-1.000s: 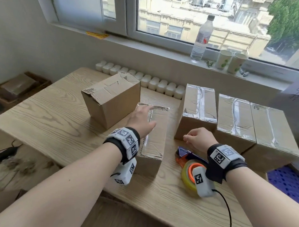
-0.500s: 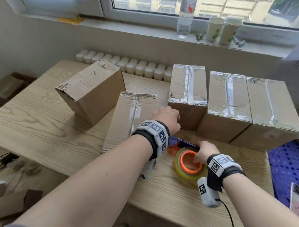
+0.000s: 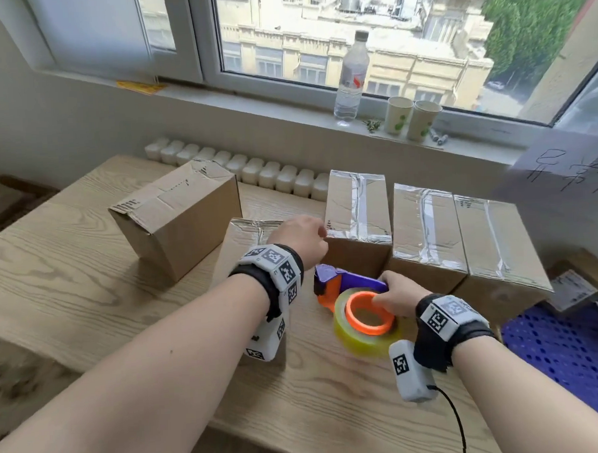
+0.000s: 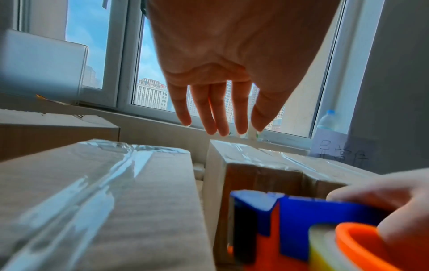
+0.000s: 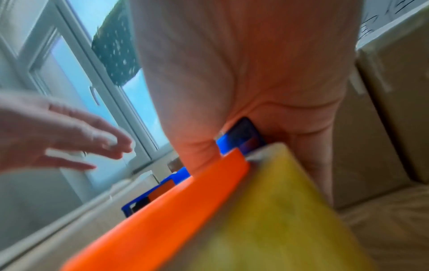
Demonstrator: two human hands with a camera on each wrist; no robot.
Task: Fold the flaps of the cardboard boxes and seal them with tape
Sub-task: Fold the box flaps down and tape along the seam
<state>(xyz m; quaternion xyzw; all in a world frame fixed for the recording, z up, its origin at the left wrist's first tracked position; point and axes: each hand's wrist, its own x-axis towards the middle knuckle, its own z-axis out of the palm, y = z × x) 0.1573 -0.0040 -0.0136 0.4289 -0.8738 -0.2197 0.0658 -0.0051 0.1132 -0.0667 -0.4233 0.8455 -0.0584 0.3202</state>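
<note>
My right hand (image 3: 398, 290) grips the handle of a purple and orange tape dispenser (image 3: 348, 285) with a yellowish tape roll (image 3: 367, 336), low over the table near its front edge. In the right wrist view my fingers curl round the blue handle (image 5: 241, 135). My left hand (image 3: 305, 239) hovers open, fingers straight (image 4: 216, 126), over a low taped box (image 3: 246, 233) and beside a taller taped box (image 3: 356, 206). Two more taped boxes (image 3: 462, 233) stand to the right. A brown box (image 3: 177, 218) with no shiny tape on top sits at the left.
The wooden table (image 3: 70, 277) has a row of white containers (image 3: 247, 165) along its back edge. A water bottle (image 3: 351, 76) and two paper cups (image 3: 411, 118) stand on the windowsill. A blue perforated mat (image 3: 570, 351) lies right of the table.
My left hand lifted off the low taped box and moved right, toward the taller box. My right hand came down onto the tape dispenser and took hold of its handle.
</note>
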